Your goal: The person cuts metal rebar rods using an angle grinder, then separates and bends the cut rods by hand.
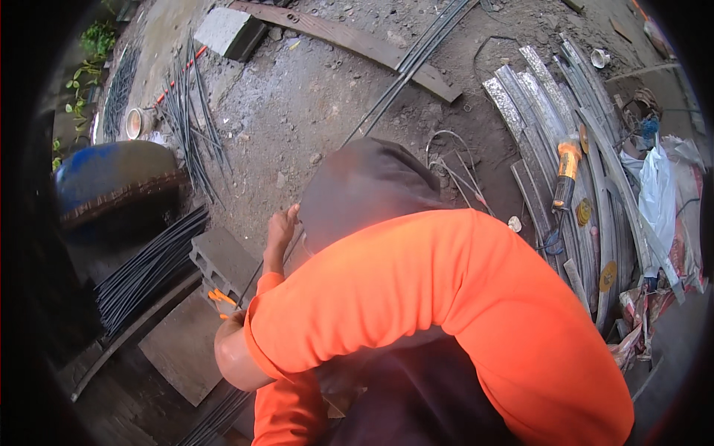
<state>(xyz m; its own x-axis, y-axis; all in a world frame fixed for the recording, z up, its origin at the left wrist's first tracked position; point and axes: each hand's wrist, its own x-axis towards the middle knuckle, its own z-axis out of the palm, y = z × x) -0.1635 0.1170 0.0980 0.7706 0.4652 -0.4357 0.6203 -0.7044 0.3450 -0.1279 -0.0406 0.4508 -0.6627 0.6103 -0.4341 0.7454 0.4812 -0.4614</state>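
Observation:
My right arm [349, 282], in an orange sleeve, crosses over to the left. At its end my right hand [232, 346] is closed round pliers [221, 296] with orange handles; their jaws are hard to make out. Farther off, my left hand [278, 232] is closed on a thin dark metal rod [253, 276], which slants down toward the pliers. Part of the left forearm is hidden behind the right sleeve. A dark cloth-covered shape [364, 186], seemingly my knee, rises beside the left hand. Left of the rod stands a grey hollow concrete block [227, 256].
Dark rods [152, 271] lie bundled at left, near a blue rounded tub [119, 167]. On the right, a yellow angle grinder [567, 175] rests on metal strips [535, 111] beside a white bag [658, 186]. A wooden plank [357, 41] and long rods [416, 63] lie on the dirt ahead.

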